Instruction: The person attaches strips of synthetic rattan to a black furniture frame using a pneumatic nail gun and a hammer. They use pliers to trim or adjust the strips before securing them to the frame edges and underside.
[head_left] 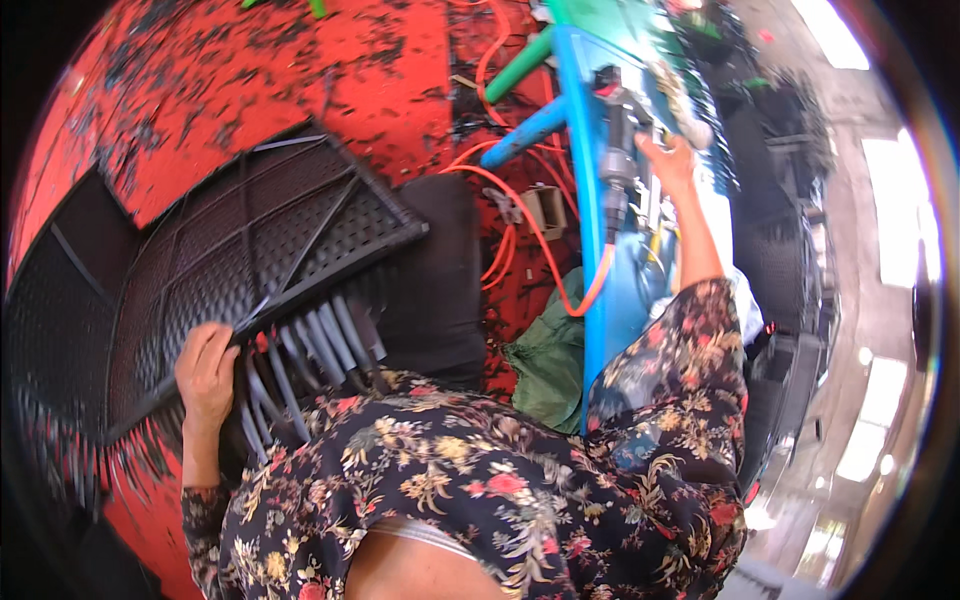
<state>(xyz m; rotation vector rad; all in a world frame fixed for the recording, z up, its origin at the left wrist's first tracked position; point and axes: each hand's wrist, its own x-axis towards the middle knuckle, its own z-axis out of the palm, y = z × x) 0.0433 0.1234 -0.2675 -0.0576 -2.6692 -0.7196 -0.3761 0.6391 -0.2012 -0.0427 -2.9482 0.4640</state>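
My left hand (207, 372) is closed on the near edge of a black woven rattan panel (215, 255), which has a frame with crossing bars and lies tilted across my lap. Loose flat black strips (325, 340) hang from that edge beside my fingers. On the right, my right hand (672, 165) reaches over a blue stool or table top (588, 200). Its fingers look apart, next to a grey air tool (618, 150) with an orange hose (550, 245) running from its near end. Nothing shows in that hand.
Scraps of black strip litter the red floor covering (390, 60). A small open cardboard box (546, 210) sits beside the blue legs. Green cloth or sacking (548, 350) bunches near me. More tools and loose bits crowd the blue top. Dark woven pieces (775, 240) stand farther right.
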